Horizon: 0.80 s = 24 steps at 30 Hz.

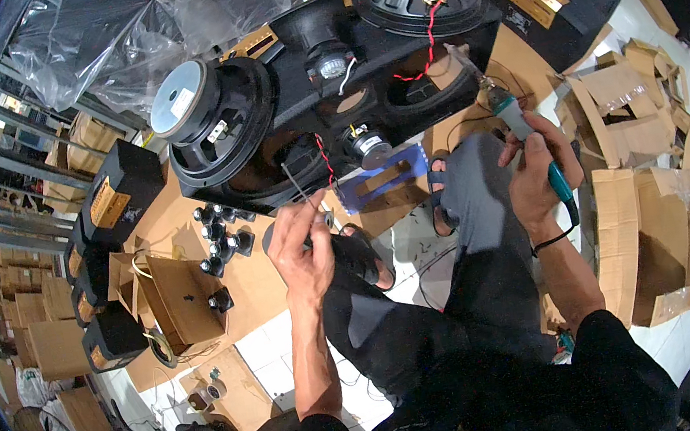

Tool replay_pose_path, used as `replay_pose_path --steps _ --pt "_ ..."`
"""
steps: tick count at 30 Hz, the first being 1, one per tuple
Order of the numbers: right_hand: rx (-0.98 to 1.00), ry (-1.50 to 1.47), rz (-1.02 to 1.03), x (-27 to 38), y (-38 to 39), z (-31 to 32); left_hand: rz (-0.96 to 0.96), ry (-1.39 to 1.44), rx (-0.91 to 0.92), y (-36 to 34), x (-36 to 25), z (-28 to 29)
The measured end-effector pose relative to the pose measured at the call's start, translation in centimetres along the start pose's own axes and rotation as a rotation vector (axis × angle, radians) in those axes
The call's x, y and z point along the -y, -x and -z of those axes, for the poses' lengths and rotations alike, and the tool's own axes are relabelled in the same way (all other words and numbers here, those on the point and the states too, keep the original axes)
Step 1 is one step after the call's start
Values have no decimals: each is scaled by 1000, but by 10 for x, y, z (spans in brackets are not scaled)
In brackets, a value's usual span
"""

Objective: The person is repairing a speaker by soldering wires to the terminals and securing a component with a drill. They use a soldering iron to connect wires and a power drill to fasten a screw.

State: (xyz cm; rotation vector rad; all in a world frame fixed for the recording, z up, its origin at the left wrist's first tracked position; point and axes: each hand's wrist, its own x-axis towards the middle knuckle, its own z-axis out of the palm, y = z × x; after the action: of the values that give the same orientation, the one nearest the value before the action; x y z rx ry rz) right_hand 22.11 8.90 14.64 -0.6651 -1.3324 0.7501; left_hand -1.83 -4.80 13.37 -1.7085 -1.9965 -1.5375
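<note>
1. The left hand (300, 244) pinches a thin rod (296, 184) between thumb and fingers; the rod points up and slightly left, its far end over the cabinet's left opening.
2. The right hand (541, 177) is wrapped around a teal-and-grey soldering iron (511, 116), cord trailing by the wrist, tip angled up-left at the cabinet's right end. Whether it touches anything, I cannot tell.
3. Ahead of the knees, the black cabinet (303, 115) lies on cardboard, a blue plate (418, 167) just beside its near edge.
4. A small driver (373, 151) sits at the cabinet's near side, between two openings.
5. Farther back, two big speakers (423, 3) rest on the cabinet, magnets up; a red wire (430, 29) hangs from the right one.
6. Beyond lies clear plastic sheeting (96, 39).
</note>
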Motion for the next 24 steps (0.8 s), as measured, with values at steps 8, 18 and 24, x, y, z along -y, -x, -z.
replay_pose_path --steps 8,18,24 --pt "26 -28 -29 -20 6 -16 -100 -95 -150 -5 11 -36" --pt "-23 -142 -165 -38 25 -18 50 -194 147 -29 13 -27" --pt "148 -61 -461 -42 46 -7 217 -166 291 -8 37 -26"
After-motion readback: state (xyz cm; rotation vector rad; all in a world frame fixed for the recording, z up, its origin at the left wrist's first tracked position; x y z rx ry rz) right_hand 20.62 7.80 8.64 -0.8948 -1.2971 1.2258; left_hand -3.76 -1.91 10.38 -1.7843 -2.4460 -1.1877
